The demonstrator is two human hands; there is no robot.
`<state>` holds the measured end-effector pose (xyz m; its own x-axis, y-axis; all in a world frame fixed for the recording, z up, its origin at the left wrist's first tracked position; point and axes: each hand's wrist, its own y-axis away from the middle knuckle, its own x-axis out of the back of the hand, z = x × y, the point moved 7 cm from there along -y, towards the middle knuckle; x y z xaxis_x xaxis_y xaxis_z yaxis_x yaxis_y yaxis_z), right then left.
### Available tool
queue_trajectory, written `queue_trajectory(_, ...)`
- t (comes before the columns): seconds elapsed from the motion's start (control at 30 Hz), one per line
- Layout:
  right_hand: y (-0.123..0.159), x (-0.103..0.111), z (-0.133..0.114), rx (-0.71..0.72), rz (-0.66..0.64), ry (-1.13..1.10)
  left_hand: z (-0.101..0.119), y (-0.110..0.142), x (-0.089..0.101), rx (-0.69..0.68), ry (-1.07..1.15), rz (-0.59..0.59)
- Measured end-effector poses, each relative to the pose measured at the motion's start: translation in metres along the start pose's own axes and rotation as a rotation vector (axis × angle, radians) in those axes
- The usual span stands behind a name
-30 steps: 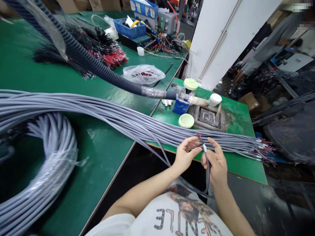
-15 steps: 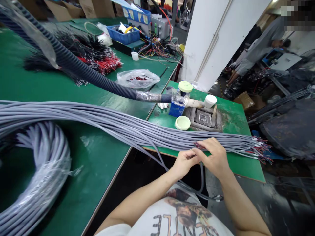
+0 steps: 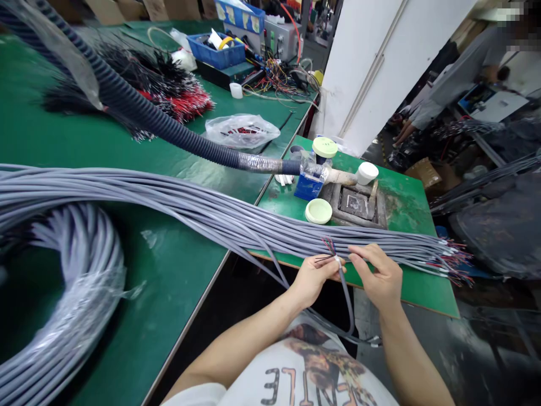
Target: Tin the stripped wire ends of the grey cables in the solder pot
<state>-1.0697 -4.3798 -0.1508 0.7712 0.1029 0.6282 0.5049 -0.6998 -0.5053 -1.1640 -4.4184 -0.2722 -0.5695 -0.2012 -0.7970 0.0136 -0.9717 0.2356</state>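
Observation:
My left hand (image 3: 315, 277) pinches a grey multi-core cable (image 3: 347, 299) close to its stripped end. Thin coloured wires (image 3: 329, 246) fan out above the fingers, past a white band on the cable. To the right of that end, my right hand (image 3: 377, 275) is apart from it, thumb and fingers separated, with nothing visible between them. Behind both hands lies a thick bundle of grey cables (image 3: 236, 217), running from the left across both tables. Its stripped ends (image 3: 454, 259) spread at the right.
A square soldering pot (image 3: 357, 203) stands behind the bundle, with a green lid (image 3: 318, 211) and a ribbed extraction hose (image 3: 169, 124) nearby. Coiled grey cable (image 3: 101, 265) lies left. Further back are black and red wires (image 3: 169, 93) and a blue bin (image 3: 217, 51). A person (image 3: 452, 73) stands far right.
My right hand has come away from the left and moved right, its fingers parting. The cable's wire end, mostly covered before, now shows spread above my left fingers.

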Motion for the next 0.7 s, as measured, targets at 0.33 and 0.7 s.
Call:
queue_trajectory(0.33,0.017,-0.019,0.001,0.345,-0.218,0.026,0.012,-0.005,-0.004,0.063,0.165,-0.050)
queue_trajectory(0.7,-0.050,0.007,0.006,0.223,0.120,0.042,0.100,0.031,0.009,-0.795,-0.606,0.127)
